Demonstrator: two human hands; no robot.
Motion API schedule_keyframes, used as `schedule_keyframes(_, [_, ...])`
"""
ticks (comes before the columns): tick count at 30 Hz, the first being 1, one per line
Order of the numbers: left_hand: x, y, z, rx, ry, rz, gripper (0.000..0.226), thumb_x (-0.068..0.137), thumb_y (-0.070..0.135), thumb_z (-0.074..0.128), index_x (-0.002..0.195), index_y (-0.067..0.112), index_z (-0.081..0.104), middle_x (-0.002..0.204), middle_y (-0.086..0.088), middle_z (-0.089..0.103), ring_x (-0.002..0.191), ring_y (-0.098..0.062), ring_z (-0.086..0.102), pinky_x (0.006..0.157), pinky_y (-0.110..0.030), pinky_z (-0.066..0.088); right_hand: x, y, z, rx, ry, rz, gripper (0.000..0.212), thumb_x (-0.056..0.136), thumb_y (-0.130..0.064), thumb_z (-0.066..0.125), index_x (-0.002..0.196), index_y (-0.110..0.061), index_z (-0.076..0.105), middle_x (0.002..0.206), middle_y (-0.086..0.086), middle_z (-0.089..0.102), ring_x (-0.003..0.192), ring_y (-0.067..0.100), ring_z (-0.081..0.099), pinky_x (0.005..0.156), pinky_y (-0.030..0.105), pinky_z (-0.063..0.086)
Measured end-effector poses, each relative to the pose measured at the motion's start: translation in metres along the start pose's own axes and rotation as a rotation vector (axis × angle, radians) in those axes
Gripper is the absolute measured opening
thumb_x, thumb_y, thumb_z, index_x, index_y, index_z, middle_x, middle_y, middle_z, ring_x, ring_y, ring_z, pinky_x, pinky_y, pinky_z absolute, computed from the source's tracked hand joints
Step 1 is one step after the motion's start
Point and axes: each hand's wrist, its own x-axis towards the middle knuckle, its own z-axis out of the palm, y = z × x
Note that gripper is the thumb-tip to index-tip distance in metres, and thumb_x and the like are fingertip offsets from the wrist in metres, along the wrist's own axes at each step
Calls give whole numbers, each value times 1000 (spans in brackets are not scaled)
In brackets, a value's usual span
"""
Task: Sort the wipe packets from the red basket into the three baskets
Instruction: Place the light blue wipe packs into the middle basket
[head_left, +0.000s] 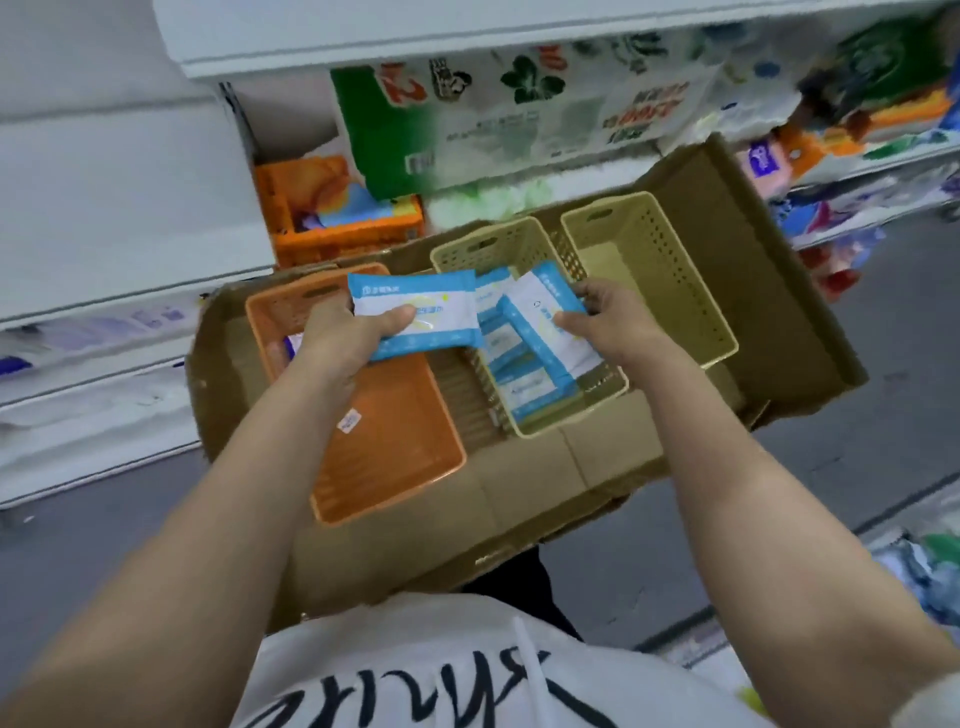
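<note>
Left hand (347, 332) pinches packet (415, 317) | right hand (608, 317) pinches another (550, 322) | middle basket (524, 332) part-filled | far basket (649, 280) looks empty | orange basket (358, 405) nearly bare

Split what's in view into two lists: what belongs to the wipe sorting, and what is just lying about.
Part of the job:
- wipe packet held by left hand
- wipe packet held by right hand
- orange basket
- middle beige basket with packets inside
- far beige basket
- cardboard tray under the baskets

Just lying about:
- tissue packs on the shelf
- orange crate
</note>
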Motion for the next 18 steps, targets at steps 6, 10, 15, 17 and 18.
schedule_keyframes(6, [-4,-14,47,-157,227,-50,37,80,12,80,114,11,66,106,-3,74,90,-17,73,75,-29,58,69,39,6,-457,-371,-125,43,78,-27,83,116,-14,68,116,4,68,104,20,64,92,32,51])
schedule_keyframes(10, [-10,-34,63,-224,317,-117,39,78,16,82,114,13,67,106,-3,75,93,-18,73,77,-30,56,87,53,20,-541,-444,-238,33,84,-26,77,114,-13,69,116,6,68,105,21,62,82,25,43])
schedule_keyframes(15, [-20,-49,70,-279,387,-151,40,78,16,82,114,15,66,109,-2,74,96,-18,72,84,-36,58,112,35,26,-551,-450,-353,36,88,-27,73,121,-14,67,124,5,65,113,23,60,93,28,46])
schedule_keyframes(17, [-20,-50,71,-301,395,-144,43,77,17,82,117,15,66,111,-2,73,98,-17,72,85,-36,58,127,21,28,-538,-412,-391,33,88,-26,72,119,-15,68,121,5,66,111,23,61,87,26,44])
schedule_keyframes(18, [-19,-51,71,-304,398,-144,44,77,18,82,118,14,65,112,-2,73,98,-18,72,86,-36,59,135,14,29,-540,-392,-401,32,89,-27,72,118,-16,69,121,5,66,110,23,61,85,25,42])
